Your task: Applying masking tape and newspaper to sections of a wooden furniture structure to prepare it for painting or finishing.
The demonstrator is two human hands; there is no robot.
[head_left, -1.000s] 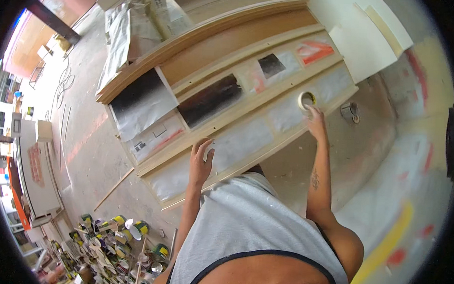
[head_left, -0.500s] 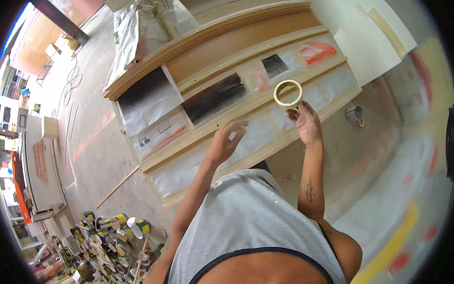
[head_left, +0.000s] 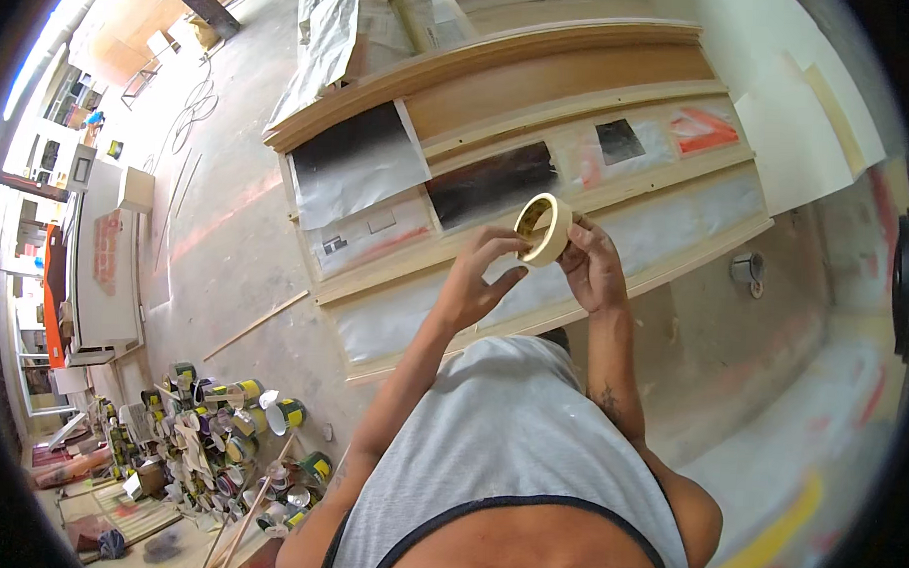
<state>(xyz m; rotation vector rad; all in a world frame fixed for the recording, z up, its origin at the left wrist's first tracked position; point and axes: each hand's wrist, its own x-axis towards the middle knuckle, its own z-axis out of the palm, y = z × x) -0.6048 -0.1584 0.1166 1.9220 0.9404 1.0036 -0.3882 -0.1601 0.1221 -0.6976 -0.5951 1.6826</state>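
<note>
My right hand (head_left: 593, 271) grips a roll of cream masking tape (head_left: 557, 238) by its right side, thumb and fingers closed on the band. The roll is tilted, so its open core faces left. My left hand (head_left: 475, 278) is at the roll's left edge, fingertips at or against the rim. Its thumb stands apart from the fingers. Whether the left fingertips touch a tape end is too small to tell. Below both hands lies a long wooden panel (head_left: 598, 202) with moulded trim, its recesses covered with sheets of paper and film.
Wrinkled paper sheets (head_left: 328, 39) hang beyond the panel's far edge. Many paint cans (head_left: 288, 414) and sticks crowd the floor at lower left. A thin wooden strip (head_left: 258, 324) lies on the floor. A metal can (head_left: 746, 268) stands right of the panel, near a paint-marked wall.
My left hand has moved right, up to the tape roll. The right hand has brought the roll lower and left and turned it on edge. The view has shifted, so the panel appears further right.
</note>
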